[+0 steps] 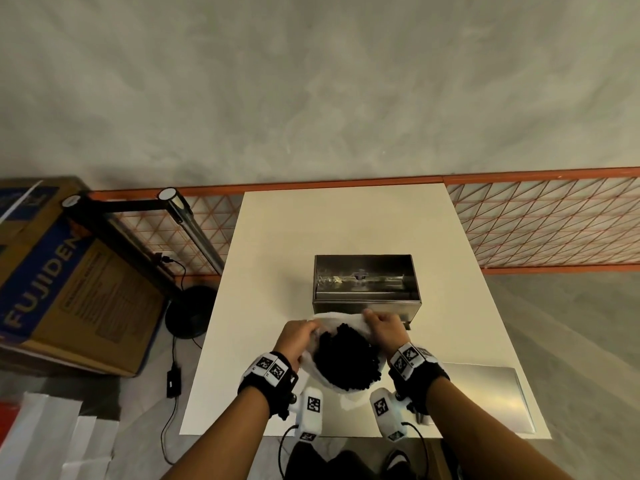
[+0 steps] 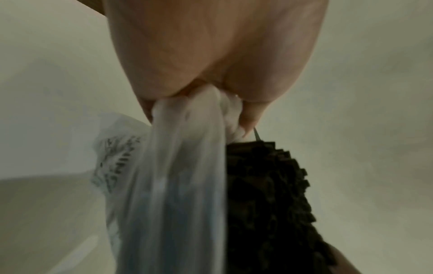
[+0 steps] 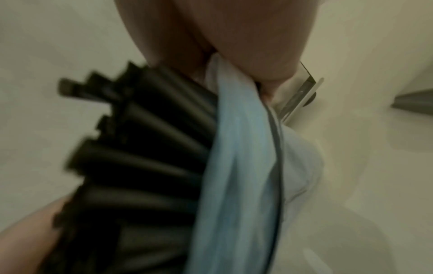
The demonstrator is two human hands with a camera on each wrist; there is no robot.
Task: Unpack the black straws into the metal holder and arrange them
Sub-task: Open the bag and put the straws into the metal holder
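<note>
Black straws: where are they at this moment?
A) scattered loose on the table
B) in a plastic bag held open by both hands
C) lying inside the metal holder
B: the black straws sit bundled in the plastic bag, its edges gripped by the left hand and right hand; the metal holder holds none.

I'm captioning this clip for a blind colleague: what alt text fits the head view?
Two hands, the left hand and right hand, hold open a plastic bag of black straws on a white table. Just behind it stands an open metal holder.
</note>
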